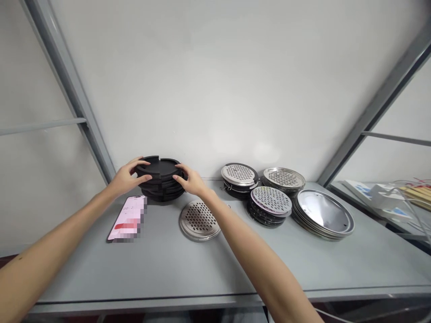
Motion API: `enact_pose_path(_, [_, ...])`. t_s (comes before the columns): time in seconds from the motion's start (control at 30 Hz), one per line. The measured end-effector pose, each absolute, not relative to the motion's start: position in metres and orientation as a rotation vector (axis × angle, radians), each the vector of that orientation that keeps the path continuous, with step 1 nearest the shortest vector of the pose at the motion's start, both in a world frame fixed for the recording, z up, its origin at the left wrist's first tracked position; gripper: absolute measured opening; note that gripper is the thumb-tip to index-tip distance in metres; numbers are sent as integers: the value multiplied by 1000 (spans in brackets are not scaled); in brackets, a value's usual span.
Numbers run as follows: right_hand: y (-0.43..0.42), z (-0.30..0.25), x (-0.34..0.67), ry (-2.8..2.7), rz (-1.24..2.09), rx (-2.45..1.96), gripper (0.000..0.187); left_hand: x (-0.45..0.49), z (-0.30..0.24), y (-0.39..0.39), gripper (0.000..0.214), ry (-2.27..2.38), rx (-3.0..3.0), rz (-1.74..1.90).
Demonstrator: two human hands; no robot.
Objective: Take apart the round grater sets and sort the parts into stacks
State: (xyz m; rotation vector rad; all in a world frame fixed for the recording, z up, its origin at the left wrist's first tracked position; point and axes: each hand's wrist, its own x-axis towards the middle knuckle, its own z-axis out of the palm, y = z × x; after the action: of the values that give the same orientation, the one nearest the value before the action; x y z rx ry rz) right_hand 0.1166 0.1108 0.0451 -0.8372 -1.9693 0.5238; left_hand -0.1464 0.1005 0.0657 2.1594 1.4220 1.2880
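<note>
At the back left of the shelf, my left hand [127,176] holds the left rim of a black round tray [160,167], thumb at the front and fingers over the edge. On the opposite rim is my right hand [192,179], gripping the same way. The tray has a raised edge with a notch and tops a stack of similar black round pieces [161,194]. Whether it is lifted off the stack I cannot tell. A perforated round metal plate [199,220] lies below my right hand, partly covered by my forearm. Beside the stack lies a phone [126,220] with its screen lit.
To the right stand a black-and-metal perforated stack [239,175], a second perforated stack [271,200], a pile of grater-like metal discs [283,178] and smooth metal plates [325,211]. Grey posts [72,89] frame the shelf [161,269]. White boxes [380,197] lie at far right.
</note>
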Motion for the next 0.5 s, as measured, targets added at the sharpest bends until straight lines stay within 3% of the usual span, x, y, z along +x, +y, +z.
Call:
enact_pose_path(0.23, [103,48,134,-2049,505,-849,65,-143,74,89,79,1558,2377,1297])
enact_pose_path(0.37, [62,41,186,-2094,450,-952,62,-110,71,45,59,1486,2498,1657])
enact_pose_path(0.43, [36,27,210,-2275,463,-993,84,-80,58,21,55,1238,2651,1484])
enact_pose_path(0.5, [15,10,226,-2409,479,-1075,107,-49,37,5,75,1083,2755,959])
